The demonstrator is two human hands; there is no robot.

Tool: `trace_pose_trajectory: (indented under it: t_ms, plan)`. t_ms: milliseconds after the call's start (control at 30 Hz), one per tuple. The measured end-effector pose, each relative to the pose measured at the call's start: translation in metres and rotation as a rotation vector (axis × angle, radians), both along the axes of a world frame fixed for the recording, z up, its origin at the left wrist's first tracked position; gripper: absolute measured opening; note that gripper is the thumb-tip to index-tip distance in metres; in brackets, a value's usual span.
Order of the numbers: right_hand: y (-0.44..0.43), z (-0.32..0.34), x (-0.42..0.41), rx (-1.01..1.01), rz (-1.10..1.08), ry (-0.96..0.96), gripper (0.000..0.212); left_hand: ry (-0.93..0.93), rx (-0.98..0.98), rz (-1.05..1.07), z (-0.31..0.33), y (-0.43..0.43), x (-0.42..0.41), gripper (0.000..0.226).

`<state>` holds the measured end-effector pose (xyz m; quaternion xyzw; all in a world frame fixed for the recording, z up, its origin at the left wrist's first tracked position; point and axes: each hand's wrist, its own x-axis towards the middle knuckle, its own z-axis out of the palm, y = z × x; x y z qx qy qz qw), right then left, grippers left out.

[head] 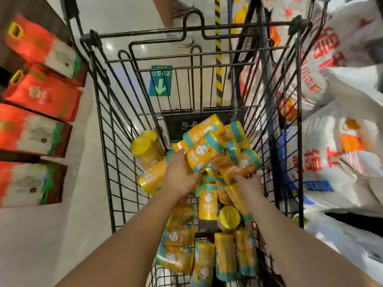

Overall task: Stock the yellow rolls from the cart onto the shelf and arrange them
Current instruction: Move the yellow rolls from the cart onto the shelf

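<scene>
Your left hand curls round one yellow roll in the heap at the centre of the wire cart. Your right hand lies among the rolls, its grip unclear. Lift clear of the wires so nothing snags.

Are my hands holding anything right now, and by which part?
Left hand grips a shiny yellow cylindrical roll with teal bands near its lower end. Right hand touches other rolls; its hold cannot be told.
</scene>
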<state>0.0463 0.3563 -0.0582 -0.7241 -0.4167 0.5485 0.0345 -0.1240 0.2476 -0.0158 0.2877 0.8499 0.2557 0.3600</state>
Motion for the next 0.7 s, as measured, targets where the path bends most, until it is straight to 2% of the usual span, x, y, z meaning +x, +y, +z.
trace_pose_trajectory:
  t_ms: [167,400,533,700]
  plan:
    - [0.011,-0.006,-0.007,-0.125,-0.063,0.079,0.078,-0.071,-0.062,0.02,-0.022,0.006,-0.003,0.083]
    - [0.019,-0.023,-0.019,-0.143,-0.148,0.036,0.102,-0.032,-0.08,0.063,-0.029,0.01,0.001,0.08]
    - [0.018,-0.02,-0.018,-0.141,-0.218,0.06,0.092,-0.049,-0.015,0.094,-0.025,0.004,0.01,0.074]
    - [0.011,-0.006,-0.016,-0.093,-0.305,0.092,0.086,-0.168,0.043,0.298,-0.002,-0.013,0.018,0.074]
